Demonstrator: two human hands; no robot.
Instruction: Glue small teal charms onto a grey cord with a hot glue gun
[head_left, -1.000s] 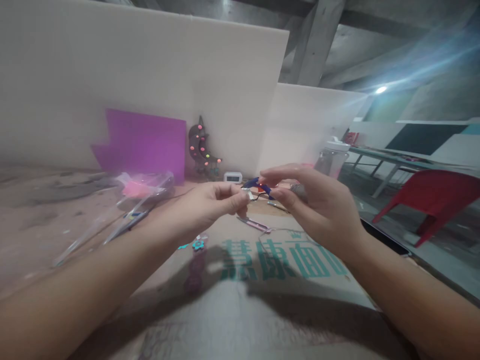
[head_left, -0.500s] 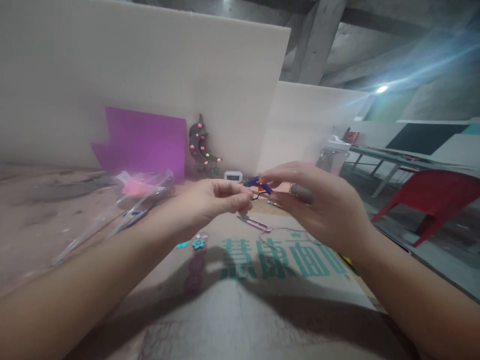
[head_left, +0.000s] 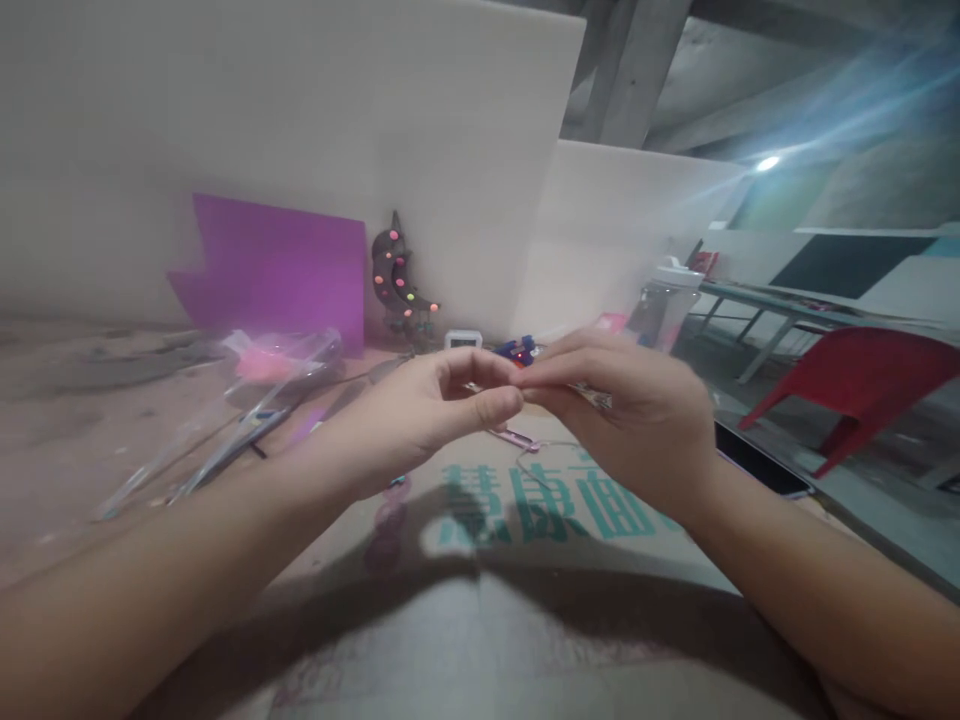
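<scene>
My left hand (head_left: 442,410) is closed in a pinch, thumb and forefinger forming a loop. Its fingertips meet those of my right hand (head_left: 630,420), whose fingers are also pressed together. Whatever lies between the fingertips is hidden or too small to make out. Just behind them shows a blue tool with a small red light, which looks like a glue gun (head_left: 517,348). Below the fingers, partly covered, a pink craft knife (head_left: 517,438) lies on a cardboard sheet (head_left: 495,610) with green characters. A strip of purple round pieces (head_left: 386,530) lies near my left wrist.
At the back stand a purple sheet (head_left: 285,270), a dark crescent ornament (head_left: 394,275) with coloured dots, a small white digital clock (head_left: 463,341) and a clear bottle (head_left: 664,305). Plastic bag (head_left: 285,365) lies left, phone (head_left: 757,460) right. A red chair (head_left: 870,385) stands beyond.
My hands have come together, fingertips now touching. The thin dark piece seen at my left fingertips no longer shows. The view has shifted slightly, and more of the phone is visible.
</scene>
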